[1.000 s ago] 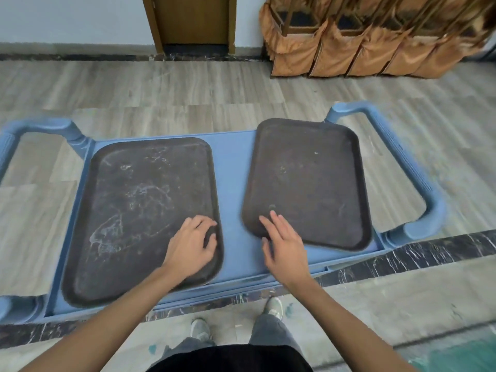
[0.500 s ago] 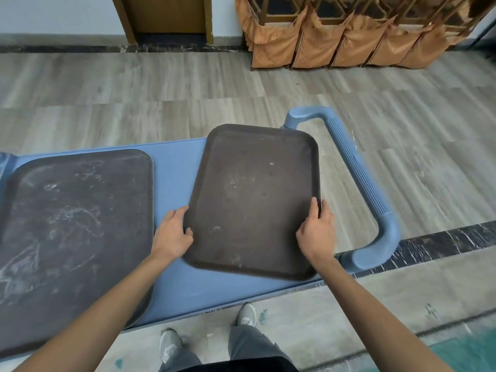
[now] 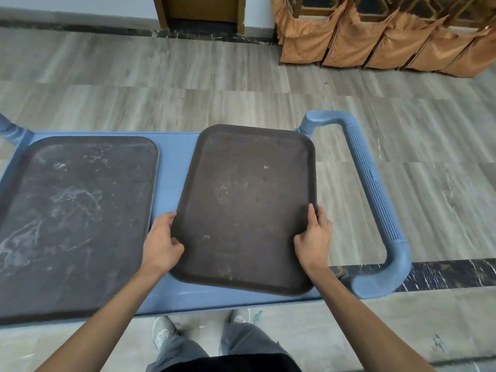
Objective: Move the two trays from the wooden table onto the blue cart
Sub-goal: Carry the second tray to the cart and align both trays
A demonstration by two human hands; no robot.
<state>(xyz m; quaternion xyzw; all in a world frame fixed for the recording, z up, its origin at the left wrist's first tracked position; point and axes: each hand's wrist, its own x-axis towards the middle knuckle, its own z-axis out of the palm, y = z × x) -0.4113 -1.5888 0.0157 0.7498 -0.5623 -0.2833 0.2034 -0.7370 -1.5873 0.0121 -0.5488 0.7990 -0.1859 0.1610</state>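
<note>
Two dark brown rectangular trays lie on the blue cart (image 3: pixel 177 162). The left tray (image 3: pixel 72 218) rests flat on the cart's left half, scuffed with whitish marks. The right tray (image 3: pixel 247 205) sits slightly turned on the right half, near the cart's handle. My left hand (image 3: pixel 161 245) grips the right tray's left edge near its front corner. My right hand (image 3: pixel 314 237) grips its right edge, thumb on the rim. No wooden table is in view.
The cart's ribbed right handle (image 3: pixel 375 200) loops beside the right tray; part of the left handle (image 3: pixel 10 127) shows at the far left. Grey wood-look floor lies beyond. Orange fabric-covered racks (image 3: pixel 375 41) and a wooden door frame (image 3: pixel 198 12) stand at the wall.
Both hands left their flat rest on the two trays and took hold of the right tray's side edges. The view swung right, then settled back.
</note>
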